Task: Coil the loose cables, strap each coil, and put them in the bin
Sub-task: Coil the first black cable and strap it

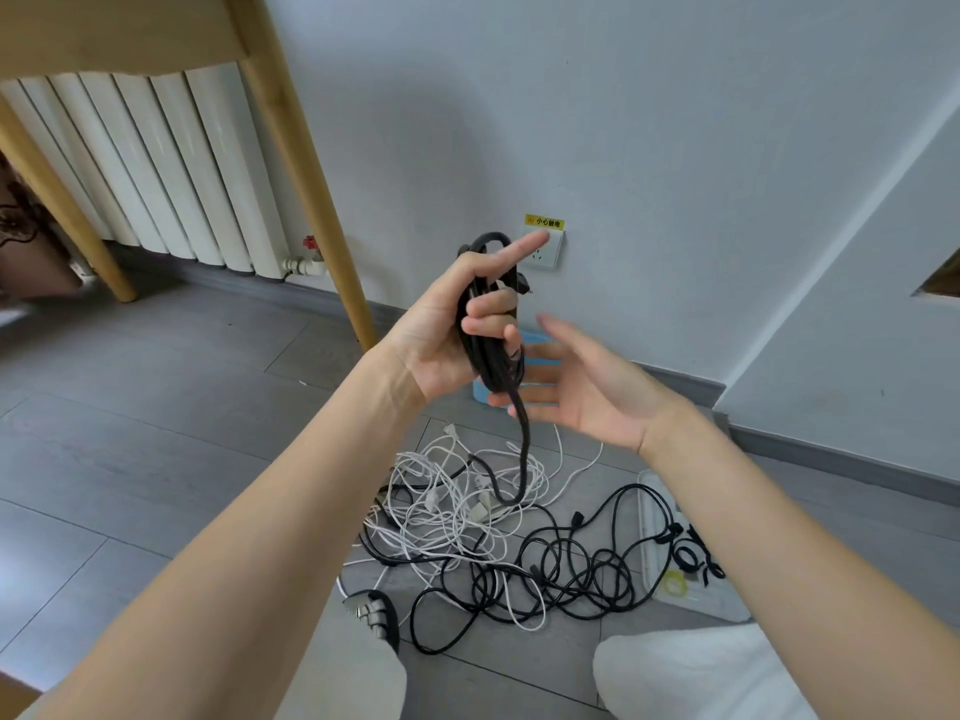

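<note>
My left hand (447,330) has its grip closed round a black coil (493,350), held high so the tail (522,449) hangs clear of the tangle (493,532) on the floor. My right hand (582,392) is open just beside it, ready, I'd say, to feed another loop. The blue bin (537,350) waits behind, against the wall.

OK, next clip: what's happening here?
A person sitting on the floor is coiling a black cable. The left hand grips the gathered loops, with a tail hanging down into the tangle of black and white cables on the floor. The right hand is open beside the coil, holding nothing. A blue bin sits behind the hands by the wall. No strap is on the coil yet.
</note>
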A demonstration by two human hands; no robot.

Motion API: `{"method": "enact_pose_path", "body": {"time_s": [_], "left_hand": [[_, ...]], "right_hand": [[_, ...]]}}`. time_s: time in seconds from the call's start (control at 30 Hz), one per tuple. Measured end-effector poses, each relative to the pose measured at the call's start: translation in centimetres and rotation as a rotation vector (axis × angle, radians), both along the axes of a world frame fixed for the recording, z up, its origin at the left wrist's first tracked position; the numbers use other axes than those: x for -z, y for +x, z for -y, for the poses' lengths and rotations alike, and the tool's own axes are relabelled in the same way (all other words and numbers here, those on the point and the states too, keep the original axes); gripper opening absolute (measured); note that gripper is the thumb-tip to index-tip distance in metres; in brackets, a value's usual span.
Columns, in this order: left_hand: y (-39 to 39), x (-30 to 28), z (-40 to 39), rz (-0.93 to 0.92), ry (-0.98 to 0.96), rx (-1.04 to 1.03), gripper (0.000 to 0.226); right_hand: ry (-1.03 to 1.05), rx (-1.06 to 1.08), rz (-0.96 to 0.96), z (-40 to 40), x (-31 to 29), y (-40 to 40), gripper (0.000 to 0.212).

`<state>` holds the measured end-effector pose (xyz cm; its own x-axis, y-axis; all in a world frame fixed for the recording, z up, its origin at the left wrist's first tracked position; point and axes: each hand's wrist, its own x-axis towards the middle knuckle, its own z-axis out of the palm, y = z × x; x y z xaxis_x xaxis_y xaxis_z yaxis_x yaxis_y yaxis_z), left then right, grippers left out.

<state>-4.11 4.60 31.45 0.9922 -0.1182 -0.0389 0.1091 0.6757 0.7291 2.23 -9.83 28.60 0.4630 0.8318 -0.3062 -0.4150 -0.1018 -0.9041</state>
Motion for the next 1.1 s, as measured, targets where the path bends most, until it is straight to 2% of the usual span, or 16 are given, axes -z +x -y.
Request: {"method": "enact_pose_path", "body": {"time_s": [0.03, 0.1, 0.2, 0.33, 0.43, 0.53, 0.63, 0.73, 0.8, 0.9, 0.93, 1.1], "left_hand": [[-0.1, 0.0, 0.2, -0.005, 0.027, 0.009, 0.038], [-0.4, 0.1, 0.6, -0.02, 0.097, 0.047, 0.034], [-0.4, 0.3, 0.9, -0.026, 0.124, 0.073, 0.028], [-0.1, 0.2, 0.6, -0.022, 0.107, -0.023, 0.023], [0.0, 0.5, 0.5, -0.027, 0.184, -0.031, 0.021], [-0.2, 0.9, 0.8, -0.052, 0.229, 0.086, 0.015], [-0.2, 1.2, 1.1, -0.04, 0.198, 0.184, 0.015], [0.1, 1.2, 0.1, 0.003, 0.01, 0.299, 0.018], [0.3, 1.4, -0.6, 0.029, -0.104, 0.422, 0.016], [0.2, 2.1, 0.0, 0.006, -0.001, 0.5, 0.018], [0.0, 2.2, 0.4, -0.008, 0.042, 0.509, 0.02], [-0.1, 2.3, 0.5, -0.02, -0.015, 0.611, 0.024]], "right_hand": [[-0.044, 0.028, 0.054, -0.4, -0.2, -0.2, 0.036], [-0.103, 0.036, 0.144, -1.1, 0.2, -0.7, 0.024], [-0.077, 0.12, 0.164, -1.8, 0.5, -1.3, 0.022], [0.02, 0.283, 0.067, -2.2, 0.2, -0.8, 0.022], [-0.025, 0.279, 0.14, -2.5, 0.4, -0.7, 0.018], [-0.172, 0.191, 0.298, -2.6, 0.7, -1.3, 0.023], [-0.208, 0.147, 0.339, -2.8, 0.8, -1.7, 0.023], [-0.15, 0.115, 0.234, -2.5, 0.7, -1.4, 0.011], [-0.055, 0.17, 0.114, -2.2, 0.5, -0.7, 0.021], [-0.076, 0.304, 0.229, -1.9, 0.2, 0.3, 0.01], [-0.12, 0.307, 0.274, -1.9, 0.3, 0.3, 0.013], [-0.129, 0.138, 0.379, -2.1, 0.8, 0.2, 0.011]]}}
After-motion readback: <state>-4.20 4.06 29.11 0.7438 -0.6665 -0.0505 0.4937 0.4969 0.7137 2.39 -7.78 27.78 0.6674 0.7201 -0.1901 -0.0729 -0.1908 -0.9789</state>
